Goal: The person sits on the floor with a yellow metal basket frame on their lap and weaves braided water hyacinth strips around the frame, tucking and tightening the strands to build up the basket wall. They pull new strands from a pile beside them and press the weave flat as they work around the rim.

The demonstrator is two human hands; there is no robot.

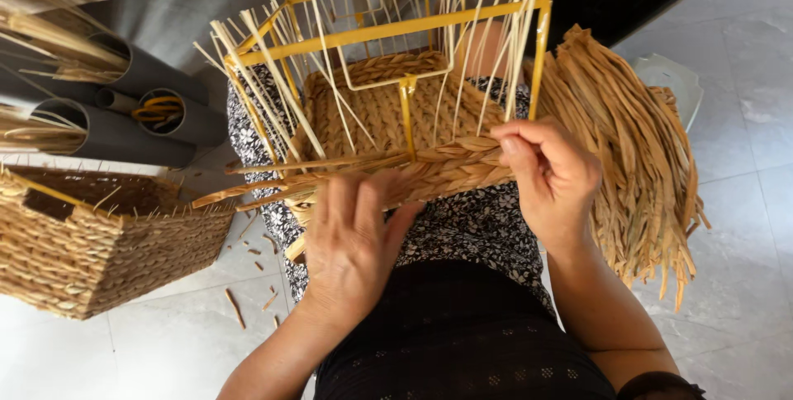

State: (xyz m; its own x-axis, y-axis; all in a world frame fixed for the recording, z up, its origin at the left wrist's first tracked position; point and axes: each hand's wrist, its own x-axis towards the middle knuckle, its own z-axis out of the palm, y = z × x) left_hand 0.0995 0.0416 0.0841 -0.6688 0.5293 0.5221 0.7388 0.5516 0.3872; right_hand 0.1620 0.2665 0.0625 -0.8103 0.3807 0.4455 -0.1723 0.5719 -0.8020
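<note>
A half-woven basket [388, 119] lies on the person's lap, its base of thick braided straw rope in tan rows. A yellow metal frame [405, 28] of thin square rods gives it a box shape, and pale stiff stakes [273, 86] stand out from the weave like spokes. The left hand [351, 239] lies palm down on the near edge, fingers spread and pressing the flat straw strands [289, 177]; it looks open, though the fingertips are partly hidden. The right hand [545, 173] is closed, thumb and fingers pinching the braid [446, 169] at the near right corner. A thick sheaf of dry straw [636, 160] lies just right of the lap. On the tiled floor [743, 119] to the left sits a finished basket [99, 243], with grey pipes [140, 111] holding more stakes behind it.
</note>
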